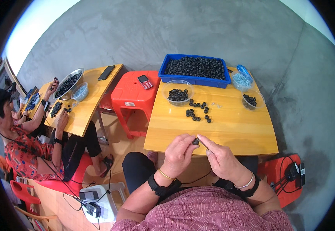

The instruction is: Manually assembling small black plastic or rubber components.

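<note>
Just off the near edge of the wooden table, my left hand pinches a small black bead-like part. My right hand meets it from the other side, fingers closed around something thin that I cannot make out. Beyond them several loose black ring-shaped parts lie in clusters, some showing a hole. A few tiny clear slivers lie to their right. Behind the loose parts a clear round tub holds more black parts.
A blue tray heaped with black parts stands at the back. To its right are a tub of light-blue bits and another clear tub. A red stool bears a phone. A person works at the left table.
</note>
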`<control>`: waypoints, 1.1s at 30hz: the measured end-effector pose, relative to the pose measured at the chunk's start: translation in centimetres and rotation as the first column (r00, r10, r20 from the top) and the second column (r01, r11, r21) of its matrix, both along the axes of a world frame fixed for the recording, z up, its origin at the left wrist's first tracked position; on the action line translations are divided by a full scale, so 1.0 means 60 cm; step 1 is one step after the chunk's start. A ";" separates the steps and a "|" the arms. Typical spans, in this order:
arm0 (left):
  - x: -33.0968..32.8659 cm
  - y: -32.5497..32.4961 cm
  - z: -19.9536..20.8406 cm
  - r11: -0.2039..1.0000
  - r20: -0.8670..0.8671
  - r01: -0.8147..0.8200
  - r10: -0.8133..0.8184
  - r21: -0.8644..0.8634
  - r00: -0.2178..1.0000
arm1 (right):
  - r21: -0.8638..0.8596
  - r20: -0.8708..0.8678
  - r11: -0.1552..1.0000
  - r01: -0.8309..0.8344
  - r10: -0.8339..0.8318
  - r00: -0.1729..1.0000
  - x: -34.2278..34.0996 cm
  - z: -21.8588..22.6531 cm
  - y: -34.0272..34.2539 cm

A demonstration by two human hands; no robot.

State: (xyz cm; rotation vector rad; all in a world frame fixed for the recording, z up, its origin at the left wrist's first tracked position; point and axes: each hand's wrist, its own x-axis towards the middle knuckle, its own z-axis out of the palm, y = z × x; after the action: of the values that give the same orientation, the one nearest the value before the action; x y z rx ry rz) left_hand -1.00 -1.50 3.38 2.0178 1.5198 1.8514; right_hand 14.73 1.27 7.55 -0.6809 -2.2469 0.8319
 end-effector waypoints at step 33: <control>0.021 0.010 -0.040 0.882 0.809 0.442 -0.138 -0.162 0.571 | 0.136 0.243 0.985 0.111 -0.141 0.960 -0.002 0.002 0.001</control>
State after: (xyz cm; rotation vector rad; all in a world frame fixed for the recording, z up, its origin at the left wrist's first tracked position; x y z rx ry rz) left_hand 0.24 -0.88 1.00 0.9604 1.0399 1.7638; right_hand 14.62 1.34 7.68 -0.9052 -2.4255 0.5676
